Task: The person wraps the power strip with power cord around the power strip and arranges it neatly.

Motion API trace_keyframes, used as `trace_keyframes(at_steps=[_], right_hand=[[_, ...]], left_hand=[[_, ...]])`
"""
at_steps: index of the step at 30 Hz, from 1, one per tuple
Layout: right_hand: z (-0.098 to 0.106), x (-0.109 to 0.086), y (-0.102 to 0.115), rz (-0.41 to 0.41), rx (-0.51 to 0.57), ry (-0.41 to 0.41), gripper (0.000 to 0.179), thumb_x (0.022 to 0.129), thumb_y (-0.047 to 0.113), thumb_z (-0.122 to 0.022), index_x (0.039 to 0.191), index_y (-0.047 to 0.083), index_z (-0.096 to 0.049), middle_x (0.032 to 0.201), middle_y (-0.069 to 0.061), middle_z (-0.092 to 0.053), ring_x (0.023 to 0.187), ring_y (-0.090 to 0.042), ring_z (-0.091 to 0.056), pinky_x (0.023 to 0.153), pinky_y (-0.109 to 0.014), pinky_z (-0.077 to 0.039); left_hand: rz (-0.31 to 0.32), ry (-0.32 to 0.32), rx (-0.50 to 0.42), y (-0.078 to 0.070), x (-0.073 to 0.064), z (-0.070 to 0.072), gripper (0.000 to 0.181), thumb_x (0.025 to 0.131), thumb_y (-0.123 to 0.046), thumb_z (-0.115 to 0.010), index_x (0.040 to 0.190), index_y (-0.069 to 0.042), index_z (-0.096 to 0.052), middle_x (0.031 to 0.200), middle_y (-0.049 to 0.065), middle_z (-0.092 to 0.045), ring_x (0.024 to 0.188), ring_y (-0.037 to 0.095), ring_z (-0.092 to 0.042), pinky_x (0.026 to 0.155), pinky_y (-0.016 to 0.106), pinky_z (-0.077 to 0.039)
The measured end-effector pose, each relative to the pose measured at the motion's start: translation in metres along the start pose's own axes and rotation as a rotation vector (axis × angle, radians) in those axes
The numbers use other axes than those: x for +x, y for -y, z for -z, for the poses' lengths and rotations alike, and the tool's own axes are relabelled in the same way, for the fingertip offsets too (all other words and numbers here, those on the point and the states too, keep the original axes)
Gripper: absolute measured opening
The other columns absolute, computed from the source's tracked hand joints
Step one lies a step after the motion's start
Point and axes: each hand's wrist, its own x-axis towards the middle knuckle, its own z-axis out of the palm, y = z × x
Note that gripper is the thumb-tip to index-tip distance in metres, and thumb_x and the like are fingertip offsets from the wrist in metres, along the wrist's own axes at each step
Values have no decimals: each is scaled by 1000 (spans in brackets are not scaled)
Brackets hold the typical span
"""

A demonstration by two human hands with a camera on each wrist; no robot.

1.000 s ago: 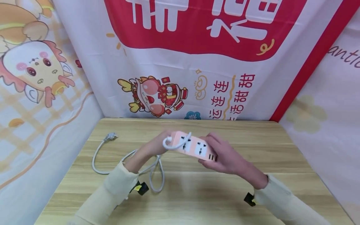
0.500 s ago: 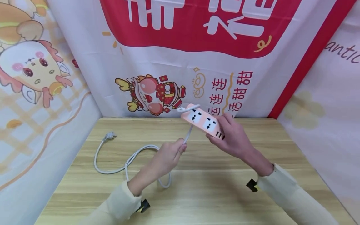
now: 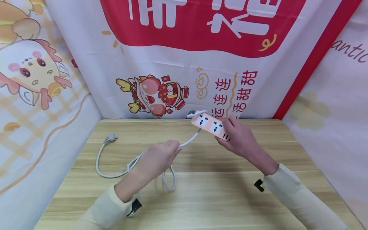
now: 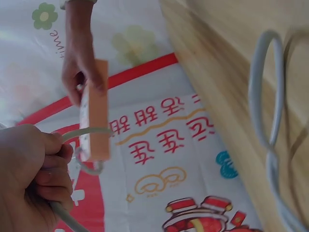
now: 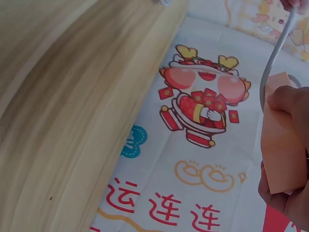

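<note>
My right hand [image 3: 240, 137] grips the USB end of a pink power strip [image 3: 209, 124] and holds it above the table, sockets toward me. In the right wrist view its plain pink back [image 5: 282, 140] shows, thumb laid across it. My left hand [image 3: 156, 158] has its fingers curled round the grey-white power cord [image 3: 189, 140], a short way from the strip; the left wrist view shows the cord passing through the fist [image 4: 41, 174]. At the strip's far end the cord makes a turn around it. The rest of the cord lies looped on the table, ending in a plug [image 3: 111, 138].
The wooden table [image 3: 218, 198] runs back to a printed cloth [image 3: 178, 60] hanging behind it. Patterned cloths also hang at the left [image 3: 66, 140] and right [image 3: 322, 127]. A loose cord loop [image 3: 169, 182] lies near the left forearm.
The left hand went from the strip's end to the cord, then drew it left and down. The right hand moved the strip up and right, away from the left hand, then slightly lower.
</note>
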Motion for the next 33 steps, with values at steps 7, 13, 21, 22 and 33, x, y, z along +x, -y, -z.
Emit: trace_keyframes(at_steps=[7, 13, 21, 22, 33], right_hand=[[-14, -6, 15, 77, -46, 86, 55, 78, 33, -84, 121, 9, -58, 105, -7, -59, 79, -17, -55, 61, -25, -50], [-20, -19, 34, 187, -82, 169, 63, 78, 39, -83, 128, 10, -59, 106, -2, -58, 81, -12, -56, 63, -22, -51], [-10, -34, 56, 401, 6, 179, 63, 78, 45, -82, 125, 11, -58, 98, 3, -55, 71, -4, -45, 56, -13, -39], [-7, -36, 57, 417, 26, 174, 63, 78, 45, -82, 126, 12, -58, 98, 4, -54, 72, -4, -44, 56, -13, -38], [10, -52, 57, 443, 213, 118, 64, 81, 40, -79, 134, 14, -54, 105, 5, -57, 79, -2, -49, 63, -12, -41]], left_hand=[[-108, 4, 98, 7, 7, 19, 18, 96, -29, -66, 89, -12, -65, 68, -5, -56, 52, 6, -37, 45, 13, -26], [-206, -33, 144, 13, 15, 29, 23, 91, -33, -69, 90, -10, -65, 74, -2, -62, 58, 8, -49, 47, 15, -37], [-315, 34, -24, 26, 32, 33, 21, 87, -32, -75, 83, -15, -63, 72, -7, -58, 60, 5, -48, 54, 12, -40], [-329, 48, -56, 28, 34, 32, 21, 88, -32, -73, 82, -15, -63, 73, -8, -58, 61, 4, -48, 56, 13, -41], [-313, 229, -703, 35, 32, -5, 8, 97, -10, -62, 94, -12, -69, 86, -2, -67, 79, 5, -57, 77, 20, -55]])
